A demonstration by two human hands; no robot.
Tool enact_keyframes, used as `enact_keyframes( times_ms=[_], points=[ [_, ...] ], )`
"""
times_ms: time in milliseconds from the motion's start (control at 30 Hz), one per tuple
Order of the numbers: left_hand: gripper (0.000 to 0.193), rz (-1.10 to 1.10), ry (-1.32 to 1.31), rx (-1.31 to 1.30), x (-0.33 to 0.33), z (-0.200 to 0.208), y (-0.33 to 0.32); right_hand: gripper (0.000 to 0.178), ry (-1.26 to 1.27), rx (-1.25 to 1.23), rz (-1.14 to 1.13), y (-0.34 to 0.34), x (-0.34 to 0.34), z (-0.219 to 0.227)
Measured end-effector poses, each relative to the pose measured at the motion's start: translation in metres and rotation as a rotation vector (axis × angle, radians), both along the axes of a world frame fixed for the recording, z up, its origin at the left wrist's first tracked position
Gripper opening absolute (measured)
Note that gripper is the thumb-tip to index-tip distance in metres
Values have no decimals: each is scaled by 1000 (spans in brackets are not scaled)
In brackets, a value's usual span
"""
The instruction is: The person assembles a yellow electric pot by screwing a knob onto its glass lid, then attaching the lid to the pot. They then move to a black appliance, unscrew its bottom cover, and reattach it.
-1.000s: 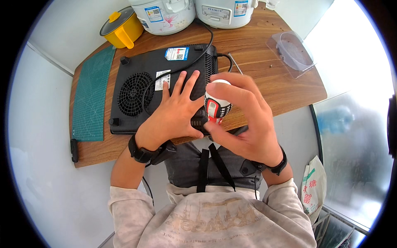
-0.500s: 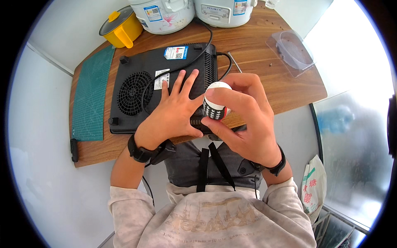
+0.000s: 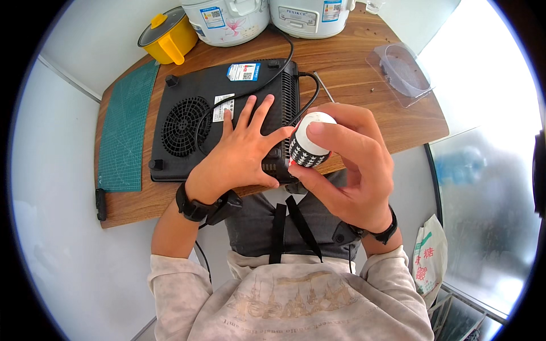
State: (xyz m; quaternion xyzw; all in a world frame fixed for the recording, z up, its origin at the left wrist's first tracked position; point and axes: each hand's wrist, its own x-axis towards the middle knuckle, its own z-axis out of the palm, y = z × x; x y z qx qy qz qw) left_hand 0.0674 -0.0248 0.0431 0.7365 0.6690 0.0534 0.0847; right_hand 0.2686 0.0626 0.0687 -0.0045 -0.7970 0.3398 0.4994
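A black induction cooker (image 3: 187,94) lies upside down on the table, its fan grille and feet facing up. My left hand (image 3: 236,150) rests flat on its right half with the fingers spread. Between the thumb and fingers of my right hand (image 3: 358,165) is a small rounded cylinder (image 3: 310,145) with a white top, a black band of white stars and a bit of red. It is tilted beside the cooker's near right corner, close to my left fingertips. The cylinder's lower end is hidden, so I cannot tell whether it touches the cooker.
A black power cord (image 3: 250,91) loops across the cooker. Left of it lies a green cutting mat (image 3: 125,133), with a black-handled tool (image 3: 100,204) at the table's corner. A yellow pot (image 3: 176,42) and two white rice cookers (image 3: 227,25) stand behind. A clear plastic tray (image 3: 404,74) sits far right.
My right hand has shifted to the right with the cylinder, which has tilted and turned a little. My left hand stays in place on the cooker.
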Motion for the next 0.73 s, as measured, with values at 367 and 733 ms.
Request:
enact_keyframes(
  times_ms=[367,733],
  points=[
    [103,12,9,-13,2,5,-2,61,-61,-8,-31,2,-6,-9],
    [114,-26,77,13,-1,-2,-2,68,-106,-27,106,4,8,-10]
  ],
)
